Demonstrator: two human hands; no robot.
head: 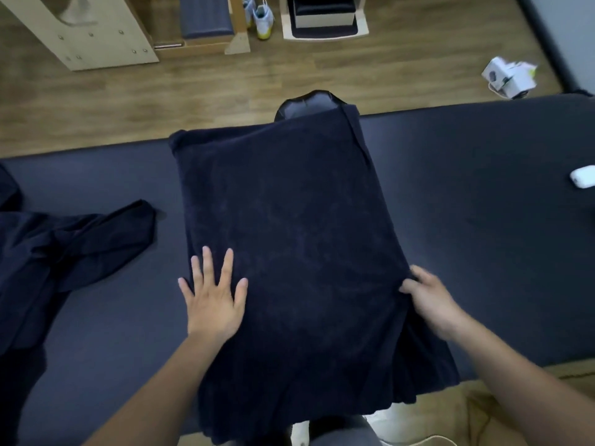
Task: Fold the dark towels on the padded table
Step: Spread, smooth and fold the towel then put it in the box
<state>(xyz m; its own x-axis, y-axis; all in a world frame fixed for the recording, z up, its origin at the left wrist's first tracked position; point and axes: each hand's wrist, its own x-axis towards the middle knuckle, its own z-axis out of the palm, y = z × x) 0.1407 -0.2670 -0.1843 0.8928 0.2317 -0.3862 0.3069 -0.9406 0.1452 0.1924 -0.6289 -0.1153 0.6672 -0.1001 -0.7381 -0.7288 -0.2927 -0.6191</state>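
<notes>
A dark navy towel (289, 236) lies spread across the padded table (467, 204), reaching from the far edge and hanging over the near edge. My left hand (214, 297) rests flat on its left side, fingers apart. At the right edge my right hand (431, 300) pinches the towel. A crumpled heap of dark towels (58, 259) lies at the left of the table.
A small white object (583, 177) sits on the table at the far right. A black stool seat (309, 104) shows beyond the far edge. On the wooden floor are a white box (510, 77), a pair of shoes (260, 16) and wooden furniture (96, 33).
</notes>
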